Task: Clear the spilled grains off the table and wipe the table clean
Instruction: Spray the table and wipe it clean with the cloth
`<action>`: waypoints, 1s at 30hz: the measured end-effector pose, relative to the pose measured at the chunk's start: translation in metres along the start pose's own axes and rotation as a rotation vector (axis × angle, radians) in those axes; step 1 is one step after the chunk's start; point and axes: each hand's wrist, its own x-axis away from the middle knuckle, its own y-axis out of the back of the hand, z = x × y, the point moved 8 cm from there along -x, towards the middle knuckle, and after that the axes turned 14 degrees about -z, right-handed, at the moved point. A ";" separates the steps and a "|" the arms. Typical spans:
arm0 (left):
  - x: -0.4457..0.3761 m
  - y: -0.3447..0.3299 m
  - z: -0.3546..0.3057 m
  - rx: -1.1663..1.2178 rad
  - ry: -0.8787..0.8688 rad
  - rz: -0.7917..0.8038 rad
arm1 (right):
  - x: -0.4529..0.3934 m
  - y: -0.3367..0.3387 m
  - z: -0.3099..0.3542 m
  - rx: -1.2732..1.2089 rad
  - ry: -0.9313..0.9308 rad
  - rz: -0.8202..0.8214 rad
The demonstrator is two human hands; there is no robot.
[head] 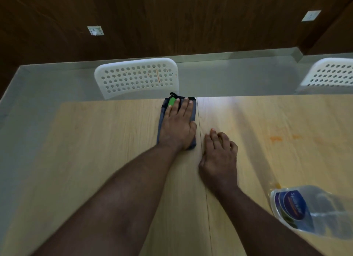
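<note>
The cloth (176,120), dark grey and folded, with a green tag and a black loop at its far end, lies flat on the table (95,150) at the far edge, just left of the seam (202,152) that runs front to back between two tabletop panels. Its far end reaches the table edge; its right side sits just beside the seam without crossing it.

The left hand (178,126) presses flat on the cloth, fingers straight and close together, pointing toward the far edge, thumb lying along the right side. The forearm stretches back toward the near left.

The right hand (219,160) rests on the bare wood just right of the seam, near the cloth but apart from it. Its fingers are loosely bent and bunched, tips touching the surface, holding nothing.

No grains can be made out on the wood. Faint orange stains (276,138) mark the right panel, well right of the right hand. A clear plastic bottle (313,211) with a blue label sits at the near right, close to the right forearm.

Left of the cloth, the wood runs open to the table's left edge. Beyond the far edge stand two white perforated chairs: one chair (136,78) just behind the cloth, a second chair (330,74) at far right, then grey floor and a dark wooden wall.
</note>
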 end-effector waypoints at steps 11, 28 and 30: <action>0.162 0.030 -0.005 0.109 0.000 0.035 | 0.006 0.015 0.009 -0.009 0.027 0.012; 0.225 0.040 -0.006 0.059 0.063 -0.024 | 0.081 0.025 0.011 -0.100 0.114 0.050; 0.273 0.043 -0.015 0.087 0.082 -0.023 | 0.107 0.033 0.005 -0.107 0.145 0.080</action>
